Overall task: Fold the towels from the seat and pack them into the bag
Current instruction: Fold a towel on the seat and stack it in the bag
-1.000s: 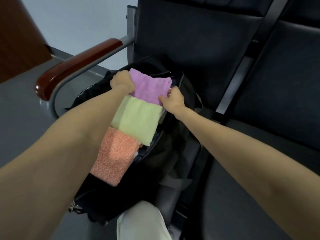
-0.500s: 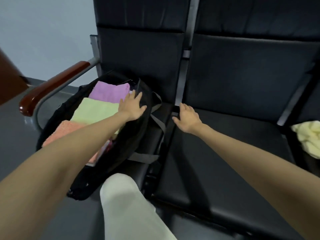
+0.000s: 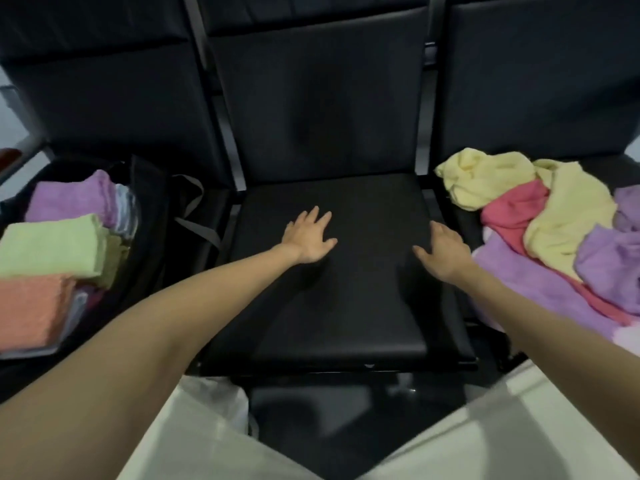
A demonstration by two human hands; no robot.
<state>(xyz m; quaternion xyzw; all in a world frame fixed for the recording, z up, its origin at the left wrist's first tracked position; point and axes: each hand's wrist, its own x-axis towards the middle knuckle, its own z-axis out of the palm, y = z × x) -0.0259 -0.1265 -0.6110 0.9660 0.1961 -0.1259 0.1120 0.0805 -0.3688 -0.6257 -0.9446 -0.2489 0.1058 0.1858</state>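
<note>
Middle seat (image 3: 329, 271) under both hands, bare: good folding spot.
Unfolded towels (image 3: 561, 230) heaped just right of right hand (image 3: 446, 252); take top yellow one alone, by corners.
Bag (image 3: 145, 216) left of left hand (image 3: 308, 239), folded stacks inside.
Both hands spread flat, holding nothing.

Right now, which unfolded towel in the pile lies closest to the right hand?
The large lilac towel, spread flat beneath the heap, its edge beside the right hand. The yellow and pink towels lie crumpled farther right.
</note>
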